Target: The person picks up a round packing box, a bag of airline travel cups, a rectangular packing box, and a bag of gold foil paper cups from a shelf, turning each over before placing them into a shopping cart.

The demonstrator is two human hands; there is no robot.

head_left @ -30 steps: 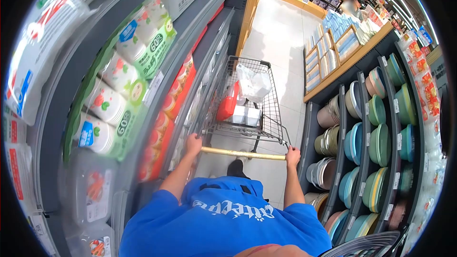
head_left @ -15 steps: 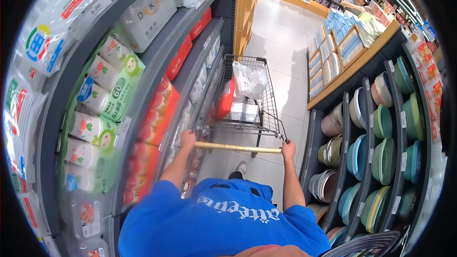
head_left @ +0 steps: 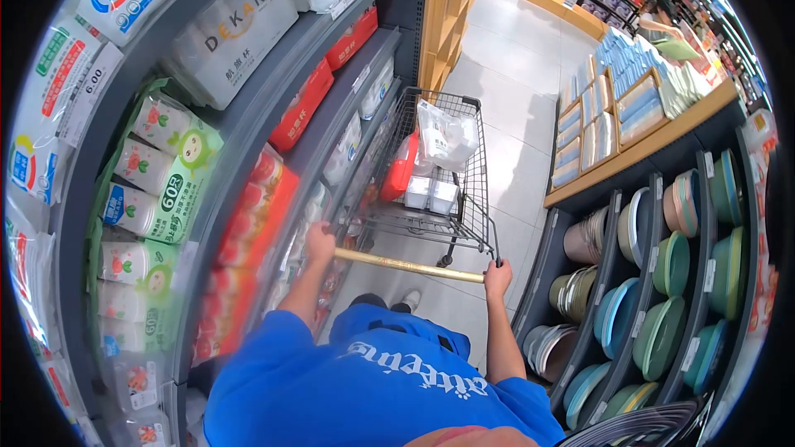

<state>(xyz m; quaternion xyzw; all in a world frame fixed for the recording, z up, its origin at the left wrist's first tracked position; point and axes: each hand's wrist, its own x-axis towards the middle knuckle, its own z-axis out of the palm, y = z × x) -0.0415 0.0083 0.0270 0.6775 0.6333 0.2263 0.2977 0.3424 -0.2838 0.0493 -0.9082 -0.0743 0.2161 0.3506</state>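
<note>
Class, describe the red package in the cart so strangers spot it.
Start at the wire shopping cart, beyond the yellowish push bar. Look inside, on the left. The red package is the cart's only red item; its neighbours are white or clear.

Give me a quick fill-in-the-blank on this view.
Of the left hand and right hand on the handle, the ____ is nearer the green bowls.
In the cart, the red package lies to the ____ of the white containers.
The upper green cup pack shows the number ____.
Missing words: right; left; 60.
</note>
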